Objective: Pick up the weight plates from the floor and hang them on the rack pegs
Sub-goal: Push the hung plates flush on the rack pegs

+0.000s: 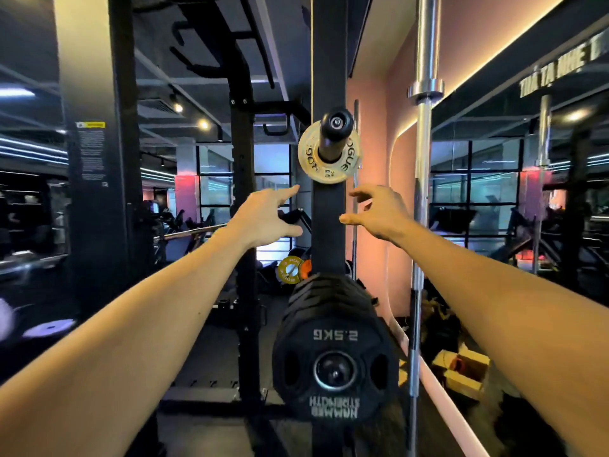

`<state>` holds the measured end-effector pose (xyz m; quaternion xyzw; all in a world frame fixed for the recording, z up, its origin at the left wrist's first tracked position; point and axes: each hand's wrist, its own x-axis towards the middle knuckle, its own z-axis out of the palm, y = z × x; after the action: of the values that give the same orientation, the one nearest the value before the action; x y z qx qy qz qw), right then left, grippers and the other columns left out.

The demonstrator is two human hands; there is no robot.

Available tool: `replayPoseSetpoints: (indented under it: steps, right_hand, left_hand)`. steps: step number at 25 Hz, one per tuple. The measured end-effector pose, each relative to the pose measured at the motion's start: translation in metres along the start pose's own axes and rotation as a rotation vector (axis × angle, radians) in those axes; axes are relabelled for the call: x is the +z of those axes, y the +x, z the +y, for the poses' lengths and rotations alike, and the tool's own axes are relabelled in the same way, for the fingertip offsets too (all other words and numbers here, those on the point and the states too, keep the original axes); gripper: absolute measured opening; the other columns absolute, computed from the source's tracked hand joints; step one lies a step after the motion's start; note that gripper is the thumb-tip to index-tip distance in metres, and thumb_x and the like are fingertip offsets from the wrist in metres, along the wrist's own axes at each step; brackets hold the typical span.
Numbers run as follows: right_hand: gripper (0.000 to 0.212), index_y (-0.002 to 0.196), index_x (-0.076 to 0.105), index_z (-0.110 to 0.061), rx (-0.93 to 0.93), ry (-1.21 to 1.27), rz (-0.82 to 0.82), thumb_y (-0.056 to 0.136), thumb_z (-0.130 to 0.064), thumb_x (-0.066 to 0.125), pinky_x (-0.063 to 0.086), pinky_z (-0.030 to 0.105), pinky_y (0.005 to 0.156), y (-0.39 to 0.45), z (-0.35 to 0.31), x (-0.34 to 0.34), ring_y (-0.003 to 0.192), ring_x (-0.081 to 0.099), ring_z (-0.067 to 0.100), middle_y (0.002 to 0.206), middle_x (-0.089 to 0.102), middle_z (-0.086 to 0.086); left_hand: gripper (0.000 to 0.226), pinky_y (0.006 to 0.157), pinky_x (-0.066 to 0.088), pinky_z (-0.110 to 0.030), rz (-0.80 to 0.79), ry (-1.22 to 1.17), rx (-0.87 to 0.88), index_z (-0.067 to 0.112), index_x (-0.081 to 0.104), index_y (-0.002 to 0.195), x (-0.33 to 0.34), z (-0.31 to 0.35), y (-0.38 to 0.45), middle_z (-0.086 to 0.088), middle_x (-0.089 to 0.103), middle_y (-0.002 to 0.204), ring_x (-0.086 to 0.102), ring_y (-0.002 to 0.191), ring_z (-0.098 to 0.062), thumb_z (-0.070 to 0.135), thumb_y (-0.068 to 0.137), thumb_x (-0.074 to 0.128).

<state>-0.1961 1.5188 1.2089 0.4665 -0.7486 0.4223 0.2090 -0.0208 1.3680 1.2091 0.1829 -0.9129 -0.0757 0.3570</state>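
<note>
Pale metal, worn and printed with dark letters: a small plate (329, 159) hangs on the upper peg (334, 133) of a black rack post (329, 225), at about head height in a dim gym. Both bare arms reach up toward it. The left hand (267, 216) is just left of the post, below the small plate, with fingers spread and straight, the forefinger pointing up at the plate's lower edge. The right hand (379, 212) mirrors it just right of the post, fingers loosely extended. The hands are apart, one on each side of the post, and neither holds or touches anything.

Lower on the same post, a stack of black plates (334, 351) fills the lower peg; the front one reads 2.5 kg.

Judging from this, the small plate is seated on its peg with the hands free of it, so this hanging step looks finished. More plates may remain: a yellow plate (289, 270) shows low in the background, though whether it lies on the floor or on a bar is unclear.

The next move likely calls for lowering both arms, turning toward the floor, and finding another loose plate to grip.
</note>
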Motion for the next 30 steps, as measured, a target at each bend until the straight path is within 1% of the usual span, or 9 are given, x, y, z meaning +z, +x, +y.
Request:
replayPoseSetpoints:
  steps: [7,10,12,14,17,22,24,27,30]
  right_hand:
    - [0.062,0.125,0.059,-0.021,0.16,0.045,-0.136,0.068,-0.032,0.083,0.045,0.028,0.088,-0.148,0.01,0.01,0.1,0.057,0.015,0.122,0.061,0.003]
    - [0.069,0.132,0.053,-0.02,0.183,0.07,-0.188,0.07,-0.022,0.082,0.039,0.023,0.091,-0.202,0.019,0.024,0.113,0.055,0.02,0.129,0.056,0.005]
    - [0.08,0.141,0.042,-0.025,0.2,0.085,-0.164,0.072,-0.019,0.081,0.036,0.026,0.099,-0.226,0.025,0.032,0.122,0.048,0.023,0.134,0.045,0.006]
    - [0.088,0.144,0.031,-0.035,0.175,-0.012,-0.118,0.071,-0.022,0.08,0.038,0.036,0.102,-0.239,0.03,0.038,0.127,0.039,0.025,0.136,0.035,0.003]
    - [0.104,0.144,0.014,-0.047,0.117,-0.183,-0.119,0.067,-0.031,0.082,0.047,0.05,0.092,-0.248,0.033,0.049,0.126,0.032,0.03,0.14,0.025,-0.002]
    - [0.12,0.146,-0.005,-0.044,0.084,-0.331,-0.047,0.066,-0.024,0.082,0.053,0.05,0.078,-0.241,0.044,0.074,0.123,0.029,0.033,0.145,0.024,-0.004]
    - [0.121,0.146,-0.007,-0.043,0.063,-0.368,-0.015,0.066,-0.019,0.081,0.054,0.049,0.072,-0.235,0.052,0.083,0.118,0.03,0.031,0.142,0.028,-0.003]
    - [0.121,0.146,-0.007,-0.043,0.045,-0.383,0.01,0.065,-0.008,0.076,0.055,0.045,0.061,-0.226,0.062,0.094,0.116,0.032,0.034,0.142,0.027,-0.003]
    - [0.12,0.146,-0.006,-0.041,0.032,-0.399,0.01,0.065,-0.003,0.074,0.055,0.046,0.065,-0.215,0.07,0.104,0.118,0.036,0.036,0.143,0.027,-0.003]
  left_hand:
    - [0.074,0.101,0.041,-0.038,-0.09,-0.16,-0.028,0.027,0.049,0.141,0.032,-0.003,-0.127,-0.003,0.053,0.14,0.052,0.124,-0.025,0.036,0.075,0.081]
    - [0.078,0.1,0.043,-0.042,-0.135,-0.166,-0.039,0.035,0.043,0.143,0.055,-0.007,-0.171,-0.003,0.049,0.138,0.049,0.125,-0.028,0.035,0.075,0.082]
    - [0.084,0.1,0.043,-0.044,-0.166,-0.127,-0.025,0.041,0.036,0.146,0.072,-0.008,-0.189,-0.002,0.043,0.141,0.044,0.128,-0.028,0.034,0.075,0.081]
    - [0.093,0.097,0.046,-0.044,-0.168,-0.091,-0.018,0.044,0.027,0.149,0.085,-0.008,-0.199,-0.001,0.036,0.143,0.044,0.126,-0.029,0.032,0.075,0.082]
    - [0.11,0.092,0.048,-0.049,-0.144,-0.04,-0.018,0.047,0.011,0.151,0.1,-0.009,-0.2,-0.003,0.031,0.142,0.043,0.121,-0.033,0.032,0.071,0.085]
    - [0.137,0.082,0.051,-0.047,-0.091,0.17,-0.019,0.042,-0.022,0.148,0.138,-0.004,-0.195,-0.01,0.025,0.151,0.037,0.129,-0.036,0.041,0.065,0.087]
    - [0.138,0.083,0.051,-0.047,-0.046,0.234,-0.031,0.037,-0.021,0.149,0.15,-0.007,-0.189,-0.011,0.025,0.152,0.038,0.129,-0.036,0.045,0.063,0.086]
    - [0.137,0.092,0.042,-0.056,0.095,0.437,-0.017,0.032,-0.01,0.153,0.16,-0.016,-0.181,-0.007,0.026,0.156,0.036,0.134,-0.035,0.061,0.056,0.081]
    - [0.138,0.093,0.038,-0.058,0.157,0.53,0.021,0.03,-0.003,0.155,0.166,-0.023,-0.169,0.002,0.026,0.159,0.03,0.141,-0.031,0.071,0.05,0.077]
